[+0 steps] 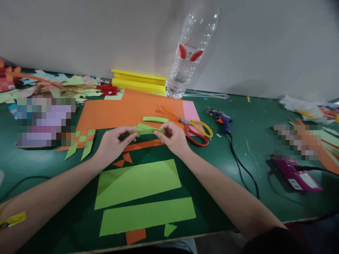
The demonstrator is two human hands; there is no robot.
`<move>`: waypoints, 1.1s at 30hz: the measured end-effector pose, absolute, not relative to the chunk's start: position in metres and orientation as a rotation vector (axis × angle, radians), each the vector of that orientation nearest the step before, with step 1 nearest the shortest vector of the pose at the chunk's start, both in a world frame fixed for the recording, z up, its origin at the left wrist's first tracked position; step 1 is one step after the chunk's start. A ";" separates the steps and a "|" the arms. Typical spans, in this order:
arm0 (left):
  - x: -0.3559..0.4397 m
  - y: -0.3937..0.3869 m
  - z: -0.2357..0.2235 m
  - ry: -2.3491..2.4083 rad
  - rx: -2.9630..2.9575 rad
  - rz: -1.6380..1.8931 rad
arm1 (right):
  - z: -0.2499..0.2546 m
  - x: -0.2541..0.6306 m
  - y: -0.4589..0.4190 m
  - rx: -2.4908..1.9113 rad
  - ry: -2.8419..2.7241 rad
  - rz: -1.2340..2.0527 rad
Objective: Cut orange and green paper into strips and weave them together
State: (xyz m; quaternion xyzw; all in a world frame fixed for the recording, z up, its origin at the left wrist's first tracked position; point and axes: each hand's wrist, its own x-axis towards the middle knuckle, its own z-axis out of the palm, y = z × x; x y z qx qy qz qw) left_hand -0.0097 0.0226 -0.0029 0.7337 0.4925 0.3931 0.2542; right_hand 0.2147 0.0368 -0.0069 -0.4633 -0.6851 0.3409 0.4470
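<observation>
Between my two hands a folded green paper strip (147,131) is stretched, just above the table. My left hand (116,141) pinches its left end between thumb and fingers. At the other end, the thumb and forefinger of my right hand (173,137) close on the strip. Another green strip (155,119) lies right behind it. Beneath the hands is an orange paper strip (143,145), partly covered. Scissors (198,132) with red and yellow handles rest beside my right hand. Two green paper sheets (140,181) (148,216) lie nearer the table's front edge.
Large orange paper (103,114) lies behind the hands. A plastic bottle (185,56) stands by the wall, next to folded yellow paper (139,82). Right of the scissors is a blue glue gun (224,121) with a cable. A purple power strip (296,174) sits far right. Woven paper (86,139) lies left.
</observation>
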 end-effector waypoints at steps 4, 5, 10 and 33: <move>-0.010 0.023 -0.003 1.334 1.997 1.061 | -0.007 0.215 0.037 -1.136 -1.697 0.840; -0.010 0.023 -0.003 1.340 1.990 1.057 | -0.007 0.215 0.037 -1.135 -1.697 0.840; -0.009 0.022 -0.003 1.359 1.950 1.040 | -0.008 0.215 0.037 -1.131 -1.698 0.842; -0.009 0.018 -0.001 1.305 2.047 0.991 | -0.005 0.215 0.033 -1.067 -1.843 0.950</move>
